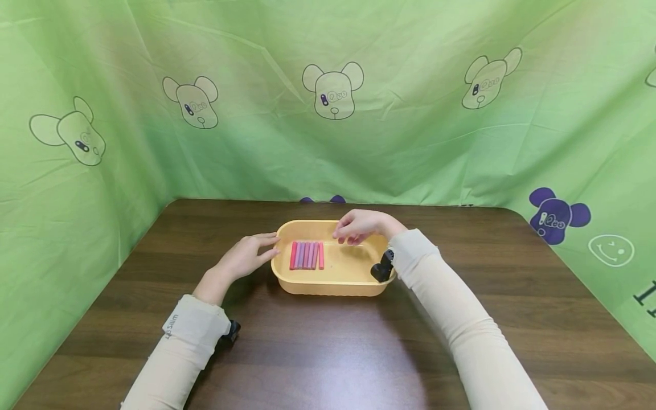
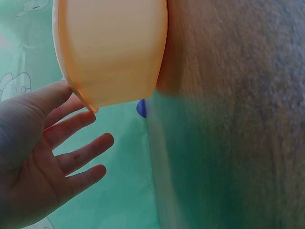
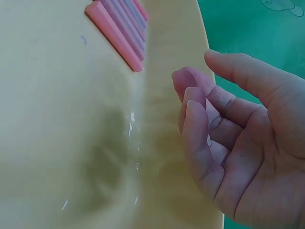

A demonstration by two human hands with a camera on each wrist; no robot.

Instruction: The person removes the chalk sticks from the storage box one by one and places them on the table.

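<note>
A yellow plastic tub [image 1: 328, 288] stands on the table. Inside it, at the left, several pink and purple chalk-like sticks [image 1: 306, 255] lie side by side in a row; the rightmost pink one [image 3: 114, 34] is slightly apart at one end. My left hand [image 1: 245, 256] is at the tub's left end, thumb and forefinger tips right at the rim, the other fingers spread loosely in the left wrist view. Over the tub's far right part hovers my right hand [image 1: 359, 226], its fingers loosely bent with nothing between them and the thumb apart from them [image 3: 238, 138].
The brown wooden table [image 1: 328, 347] reaches out around the tub. A green printed cloth [image 1: 328, 154] hangs behind it and along both sides. A black wrist camera [image 1: 382, 267] on the right sleeve overlaps the tub's right end.
</note>
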